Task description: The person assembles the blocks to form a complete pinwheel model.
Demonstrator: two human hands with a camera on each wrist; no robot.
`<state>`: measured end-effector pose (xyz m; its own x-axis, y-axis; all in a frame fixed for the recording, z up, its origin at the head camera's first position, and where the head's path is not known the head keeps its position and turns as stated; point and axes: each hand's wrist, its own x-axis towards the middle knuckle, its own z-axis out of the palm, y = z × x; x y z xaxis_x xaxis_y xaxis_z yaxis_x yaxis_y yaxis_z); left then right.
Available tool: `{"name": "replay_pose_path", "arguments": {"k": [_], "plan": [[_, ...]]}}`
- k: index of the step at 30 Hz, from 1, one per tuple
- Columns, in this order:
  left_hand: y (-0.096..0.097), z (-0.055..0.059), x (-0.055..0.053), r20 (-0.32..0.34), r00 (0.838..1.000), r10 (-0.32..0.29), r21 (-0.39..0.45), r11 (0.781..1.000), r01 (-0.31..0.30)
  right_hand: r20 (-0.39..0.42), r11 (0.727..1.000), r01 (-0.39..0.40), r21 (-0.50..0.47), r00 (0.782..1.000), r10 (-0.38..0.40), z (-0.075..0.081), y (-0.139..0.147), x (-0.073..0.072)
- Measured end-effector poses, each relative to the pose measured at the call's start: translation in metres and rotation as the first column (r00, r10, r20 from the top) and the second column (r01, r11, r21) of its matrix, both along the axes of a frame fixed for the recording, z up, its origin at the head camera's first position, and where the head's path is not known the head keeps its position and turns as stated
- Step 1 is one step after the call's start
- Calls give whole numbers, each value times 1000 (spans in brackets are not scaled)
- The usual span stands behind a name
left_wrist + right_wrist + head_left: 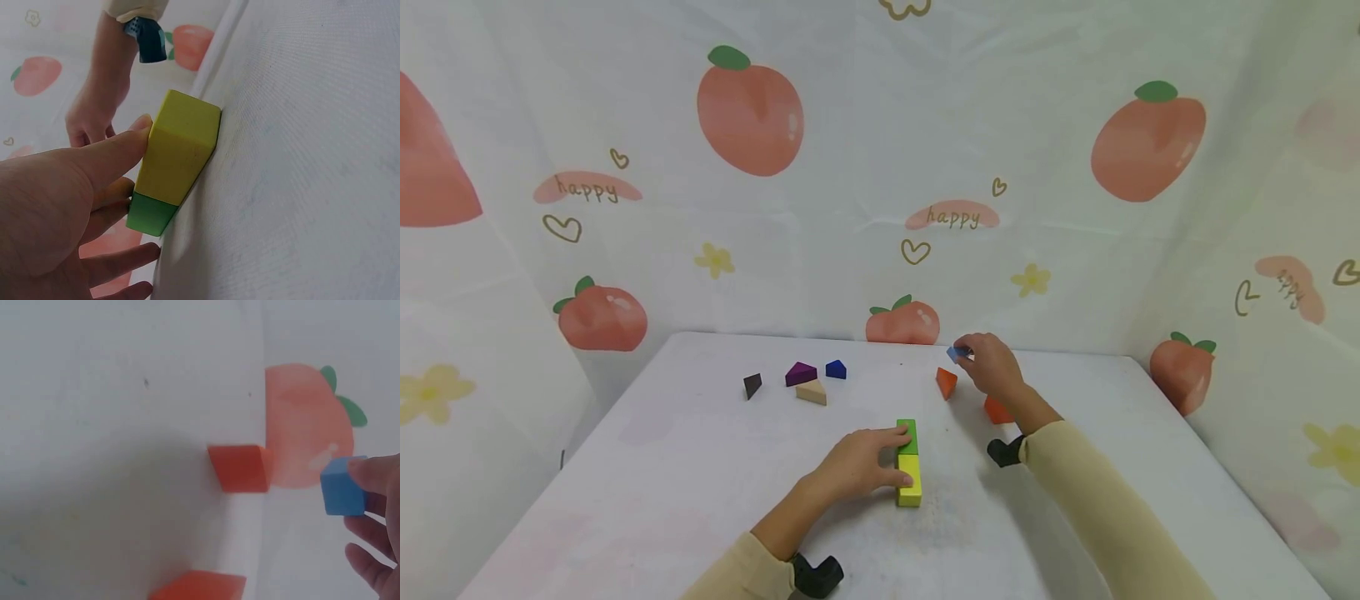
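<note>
A yellow block (pixel 909 481) and a green block (pixel 907 437) lie end to end on the table, touching. My left hand (pixel 859 463) rests on them from the left, thumb on the yellow one and a fingertip on the green one. In the left wrist view, its thumb reaches the edge of the yellow block (pixel 178 144), while the lower fingers extend past the green block (pixel 151 214). Toward the back, my right hand (pixel 995 367) pinches a light blue block (pixel 342 487) between thumb and fingers, raised near the table's far edge.
Two orange blocks lie near the right hand: one (pixel 947 382) to its left, another (pixel 997 410) partly behind the wrist. On the back left are a black block (pixel 752 385), a purple one (pixel 801 374), a blue one (pixel 836 369) and a beige one (pixel 812 392). A printed cloth hangs behind.
</note>
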<state>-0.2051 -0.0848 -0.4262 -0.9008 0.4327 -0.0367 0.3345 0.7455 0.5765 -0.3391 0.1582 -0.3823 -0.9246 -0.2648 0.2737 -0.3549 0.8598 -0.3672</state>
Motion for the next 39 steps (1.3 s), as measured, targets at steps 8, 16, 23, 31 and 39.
{"name": "replay_pose_path", "arguments": {"k": [8,16,23,31,39], "plan": [[1,-2,0,7,1000,7,-6,1000,-7,-99,998,-7,-62,995,1,-12,-11,10],[0,0,0,-13,1000,-11,0,1000,11,-32,991,31,-132,999,-36,-18,-22,16],[0,0,0,-23,1000,-18,-5,1000,18,8,985,30,-170,1000,-29,-22,-32,22],[0,0,0,-20,1000,-19,-5,1000,19,87,977,38,-212,996,-19,-25,-42,27],[-1,-1,-1,-36,999,-31,-6,1000,31,204,967,81,-242,979,-31,-29,-52,31]]}}
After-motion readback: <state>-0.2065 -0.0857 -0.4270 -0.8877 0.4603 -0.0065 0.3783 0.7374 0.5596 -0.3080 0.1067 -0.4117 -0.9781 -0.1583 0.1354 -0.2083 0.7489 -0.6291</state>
